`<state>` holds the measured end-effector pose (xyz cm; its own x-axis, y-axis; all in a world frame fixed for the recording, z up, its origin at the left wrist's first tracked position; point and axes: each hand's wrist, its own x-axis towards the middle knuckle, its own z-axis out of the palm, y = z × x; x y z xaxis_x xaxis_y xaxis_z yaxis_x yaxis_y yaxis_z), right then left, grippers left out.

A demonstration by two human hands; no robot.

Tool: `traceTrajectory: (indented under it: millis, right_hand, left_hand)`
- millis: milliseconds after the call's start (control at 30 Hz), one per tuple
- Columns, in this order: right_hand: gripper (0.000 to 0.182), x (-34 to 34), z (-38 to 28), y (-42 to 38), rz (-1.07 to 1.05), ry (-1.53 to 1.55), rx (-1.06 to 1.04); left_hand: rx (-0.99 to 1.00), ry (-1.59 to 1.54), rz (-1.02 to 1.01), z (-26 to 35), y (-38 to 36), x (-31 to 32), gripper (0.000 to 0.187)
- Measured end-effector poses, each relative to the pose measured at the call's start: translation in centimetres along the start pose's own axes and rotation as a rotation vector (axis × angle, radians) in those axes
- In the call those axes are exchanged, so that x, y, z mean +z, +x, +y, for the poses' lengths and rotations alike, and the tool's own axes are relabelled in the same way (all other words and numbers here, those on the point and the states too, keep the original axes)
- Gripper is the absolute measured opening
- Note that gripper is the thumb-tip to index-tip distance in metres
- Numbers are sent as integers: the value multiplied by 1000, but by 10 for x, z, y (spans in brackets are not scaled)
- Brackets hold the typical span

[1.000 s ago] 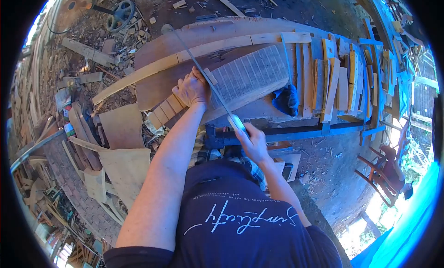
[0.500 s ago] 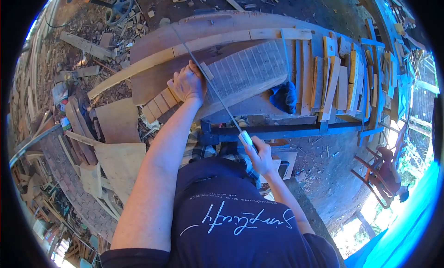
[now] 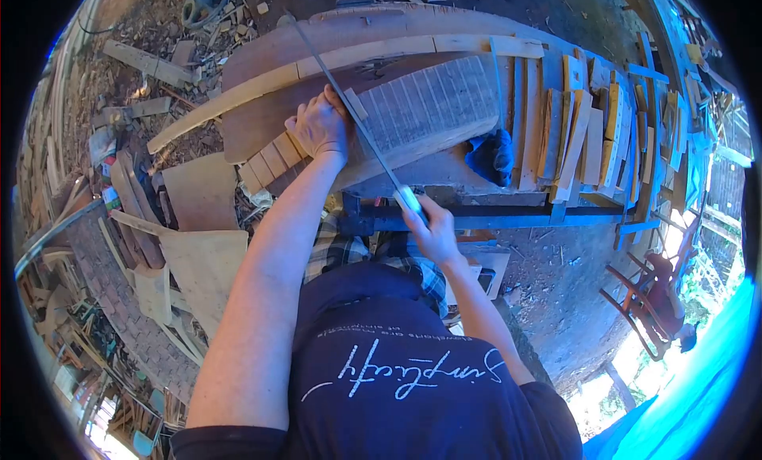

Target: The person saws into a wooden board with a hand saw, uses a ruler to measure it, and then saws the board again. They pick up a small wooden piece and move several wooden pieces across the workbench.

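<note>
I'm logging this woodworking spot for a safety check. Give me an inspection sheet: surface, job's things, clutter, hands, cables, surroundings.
Surface: wooden workbench on a blue metal frame.
Job's things: long thin saw blade with a white handle, lying across a curved wooden board marked with lines.
Clutter: row of short wood blocks on the bench's right part; a dark blue cloth; small blocks by the left hand.
Hands: left hand presses on the board; right hand grips the saw handle.
Cables: nothing seen.
Surroundings: wood offcuts on the dirt ground, a red chair, blue tarp.
</note>
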<state>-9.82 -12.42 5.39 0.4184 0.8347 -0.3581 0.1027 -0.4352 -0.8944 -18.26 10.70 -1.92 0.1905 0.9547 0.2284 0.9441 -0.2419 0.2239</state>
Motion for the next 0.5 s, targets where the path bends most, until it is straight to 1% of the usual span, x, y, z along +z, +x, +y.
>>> traceTrajectory:
  millis: [67,100,167,233,333,400,500]
  right_hand:
    - [43,21,-7,32,-7,-29,10]
    - [43,22,-11,34,-4,-22,5]
    - [41,22,-21,39,53,-12,-34]
    - [40,9,2,-3,27,-25,22]
    - [37,-14,15,-47,2,2,47]
    - [37,-3,11,-19,21,30,9]
    - [44,27,-19,52,6,-40,39]
  left_hand:
    - [-13,-11,-25,6,4,-10,41]
    - [-7,-8,-20,6,3,-11,41]
    - [-60,7,-86,8,6,-12,40]
    - [-67,3,-80,8,5,-12,39]
    - [-64,0,-70,8,9,-10,40]
    - [-38,9,-82,4,2,-8,40]
    - [-15,-60,-25,6,6,-9,42]
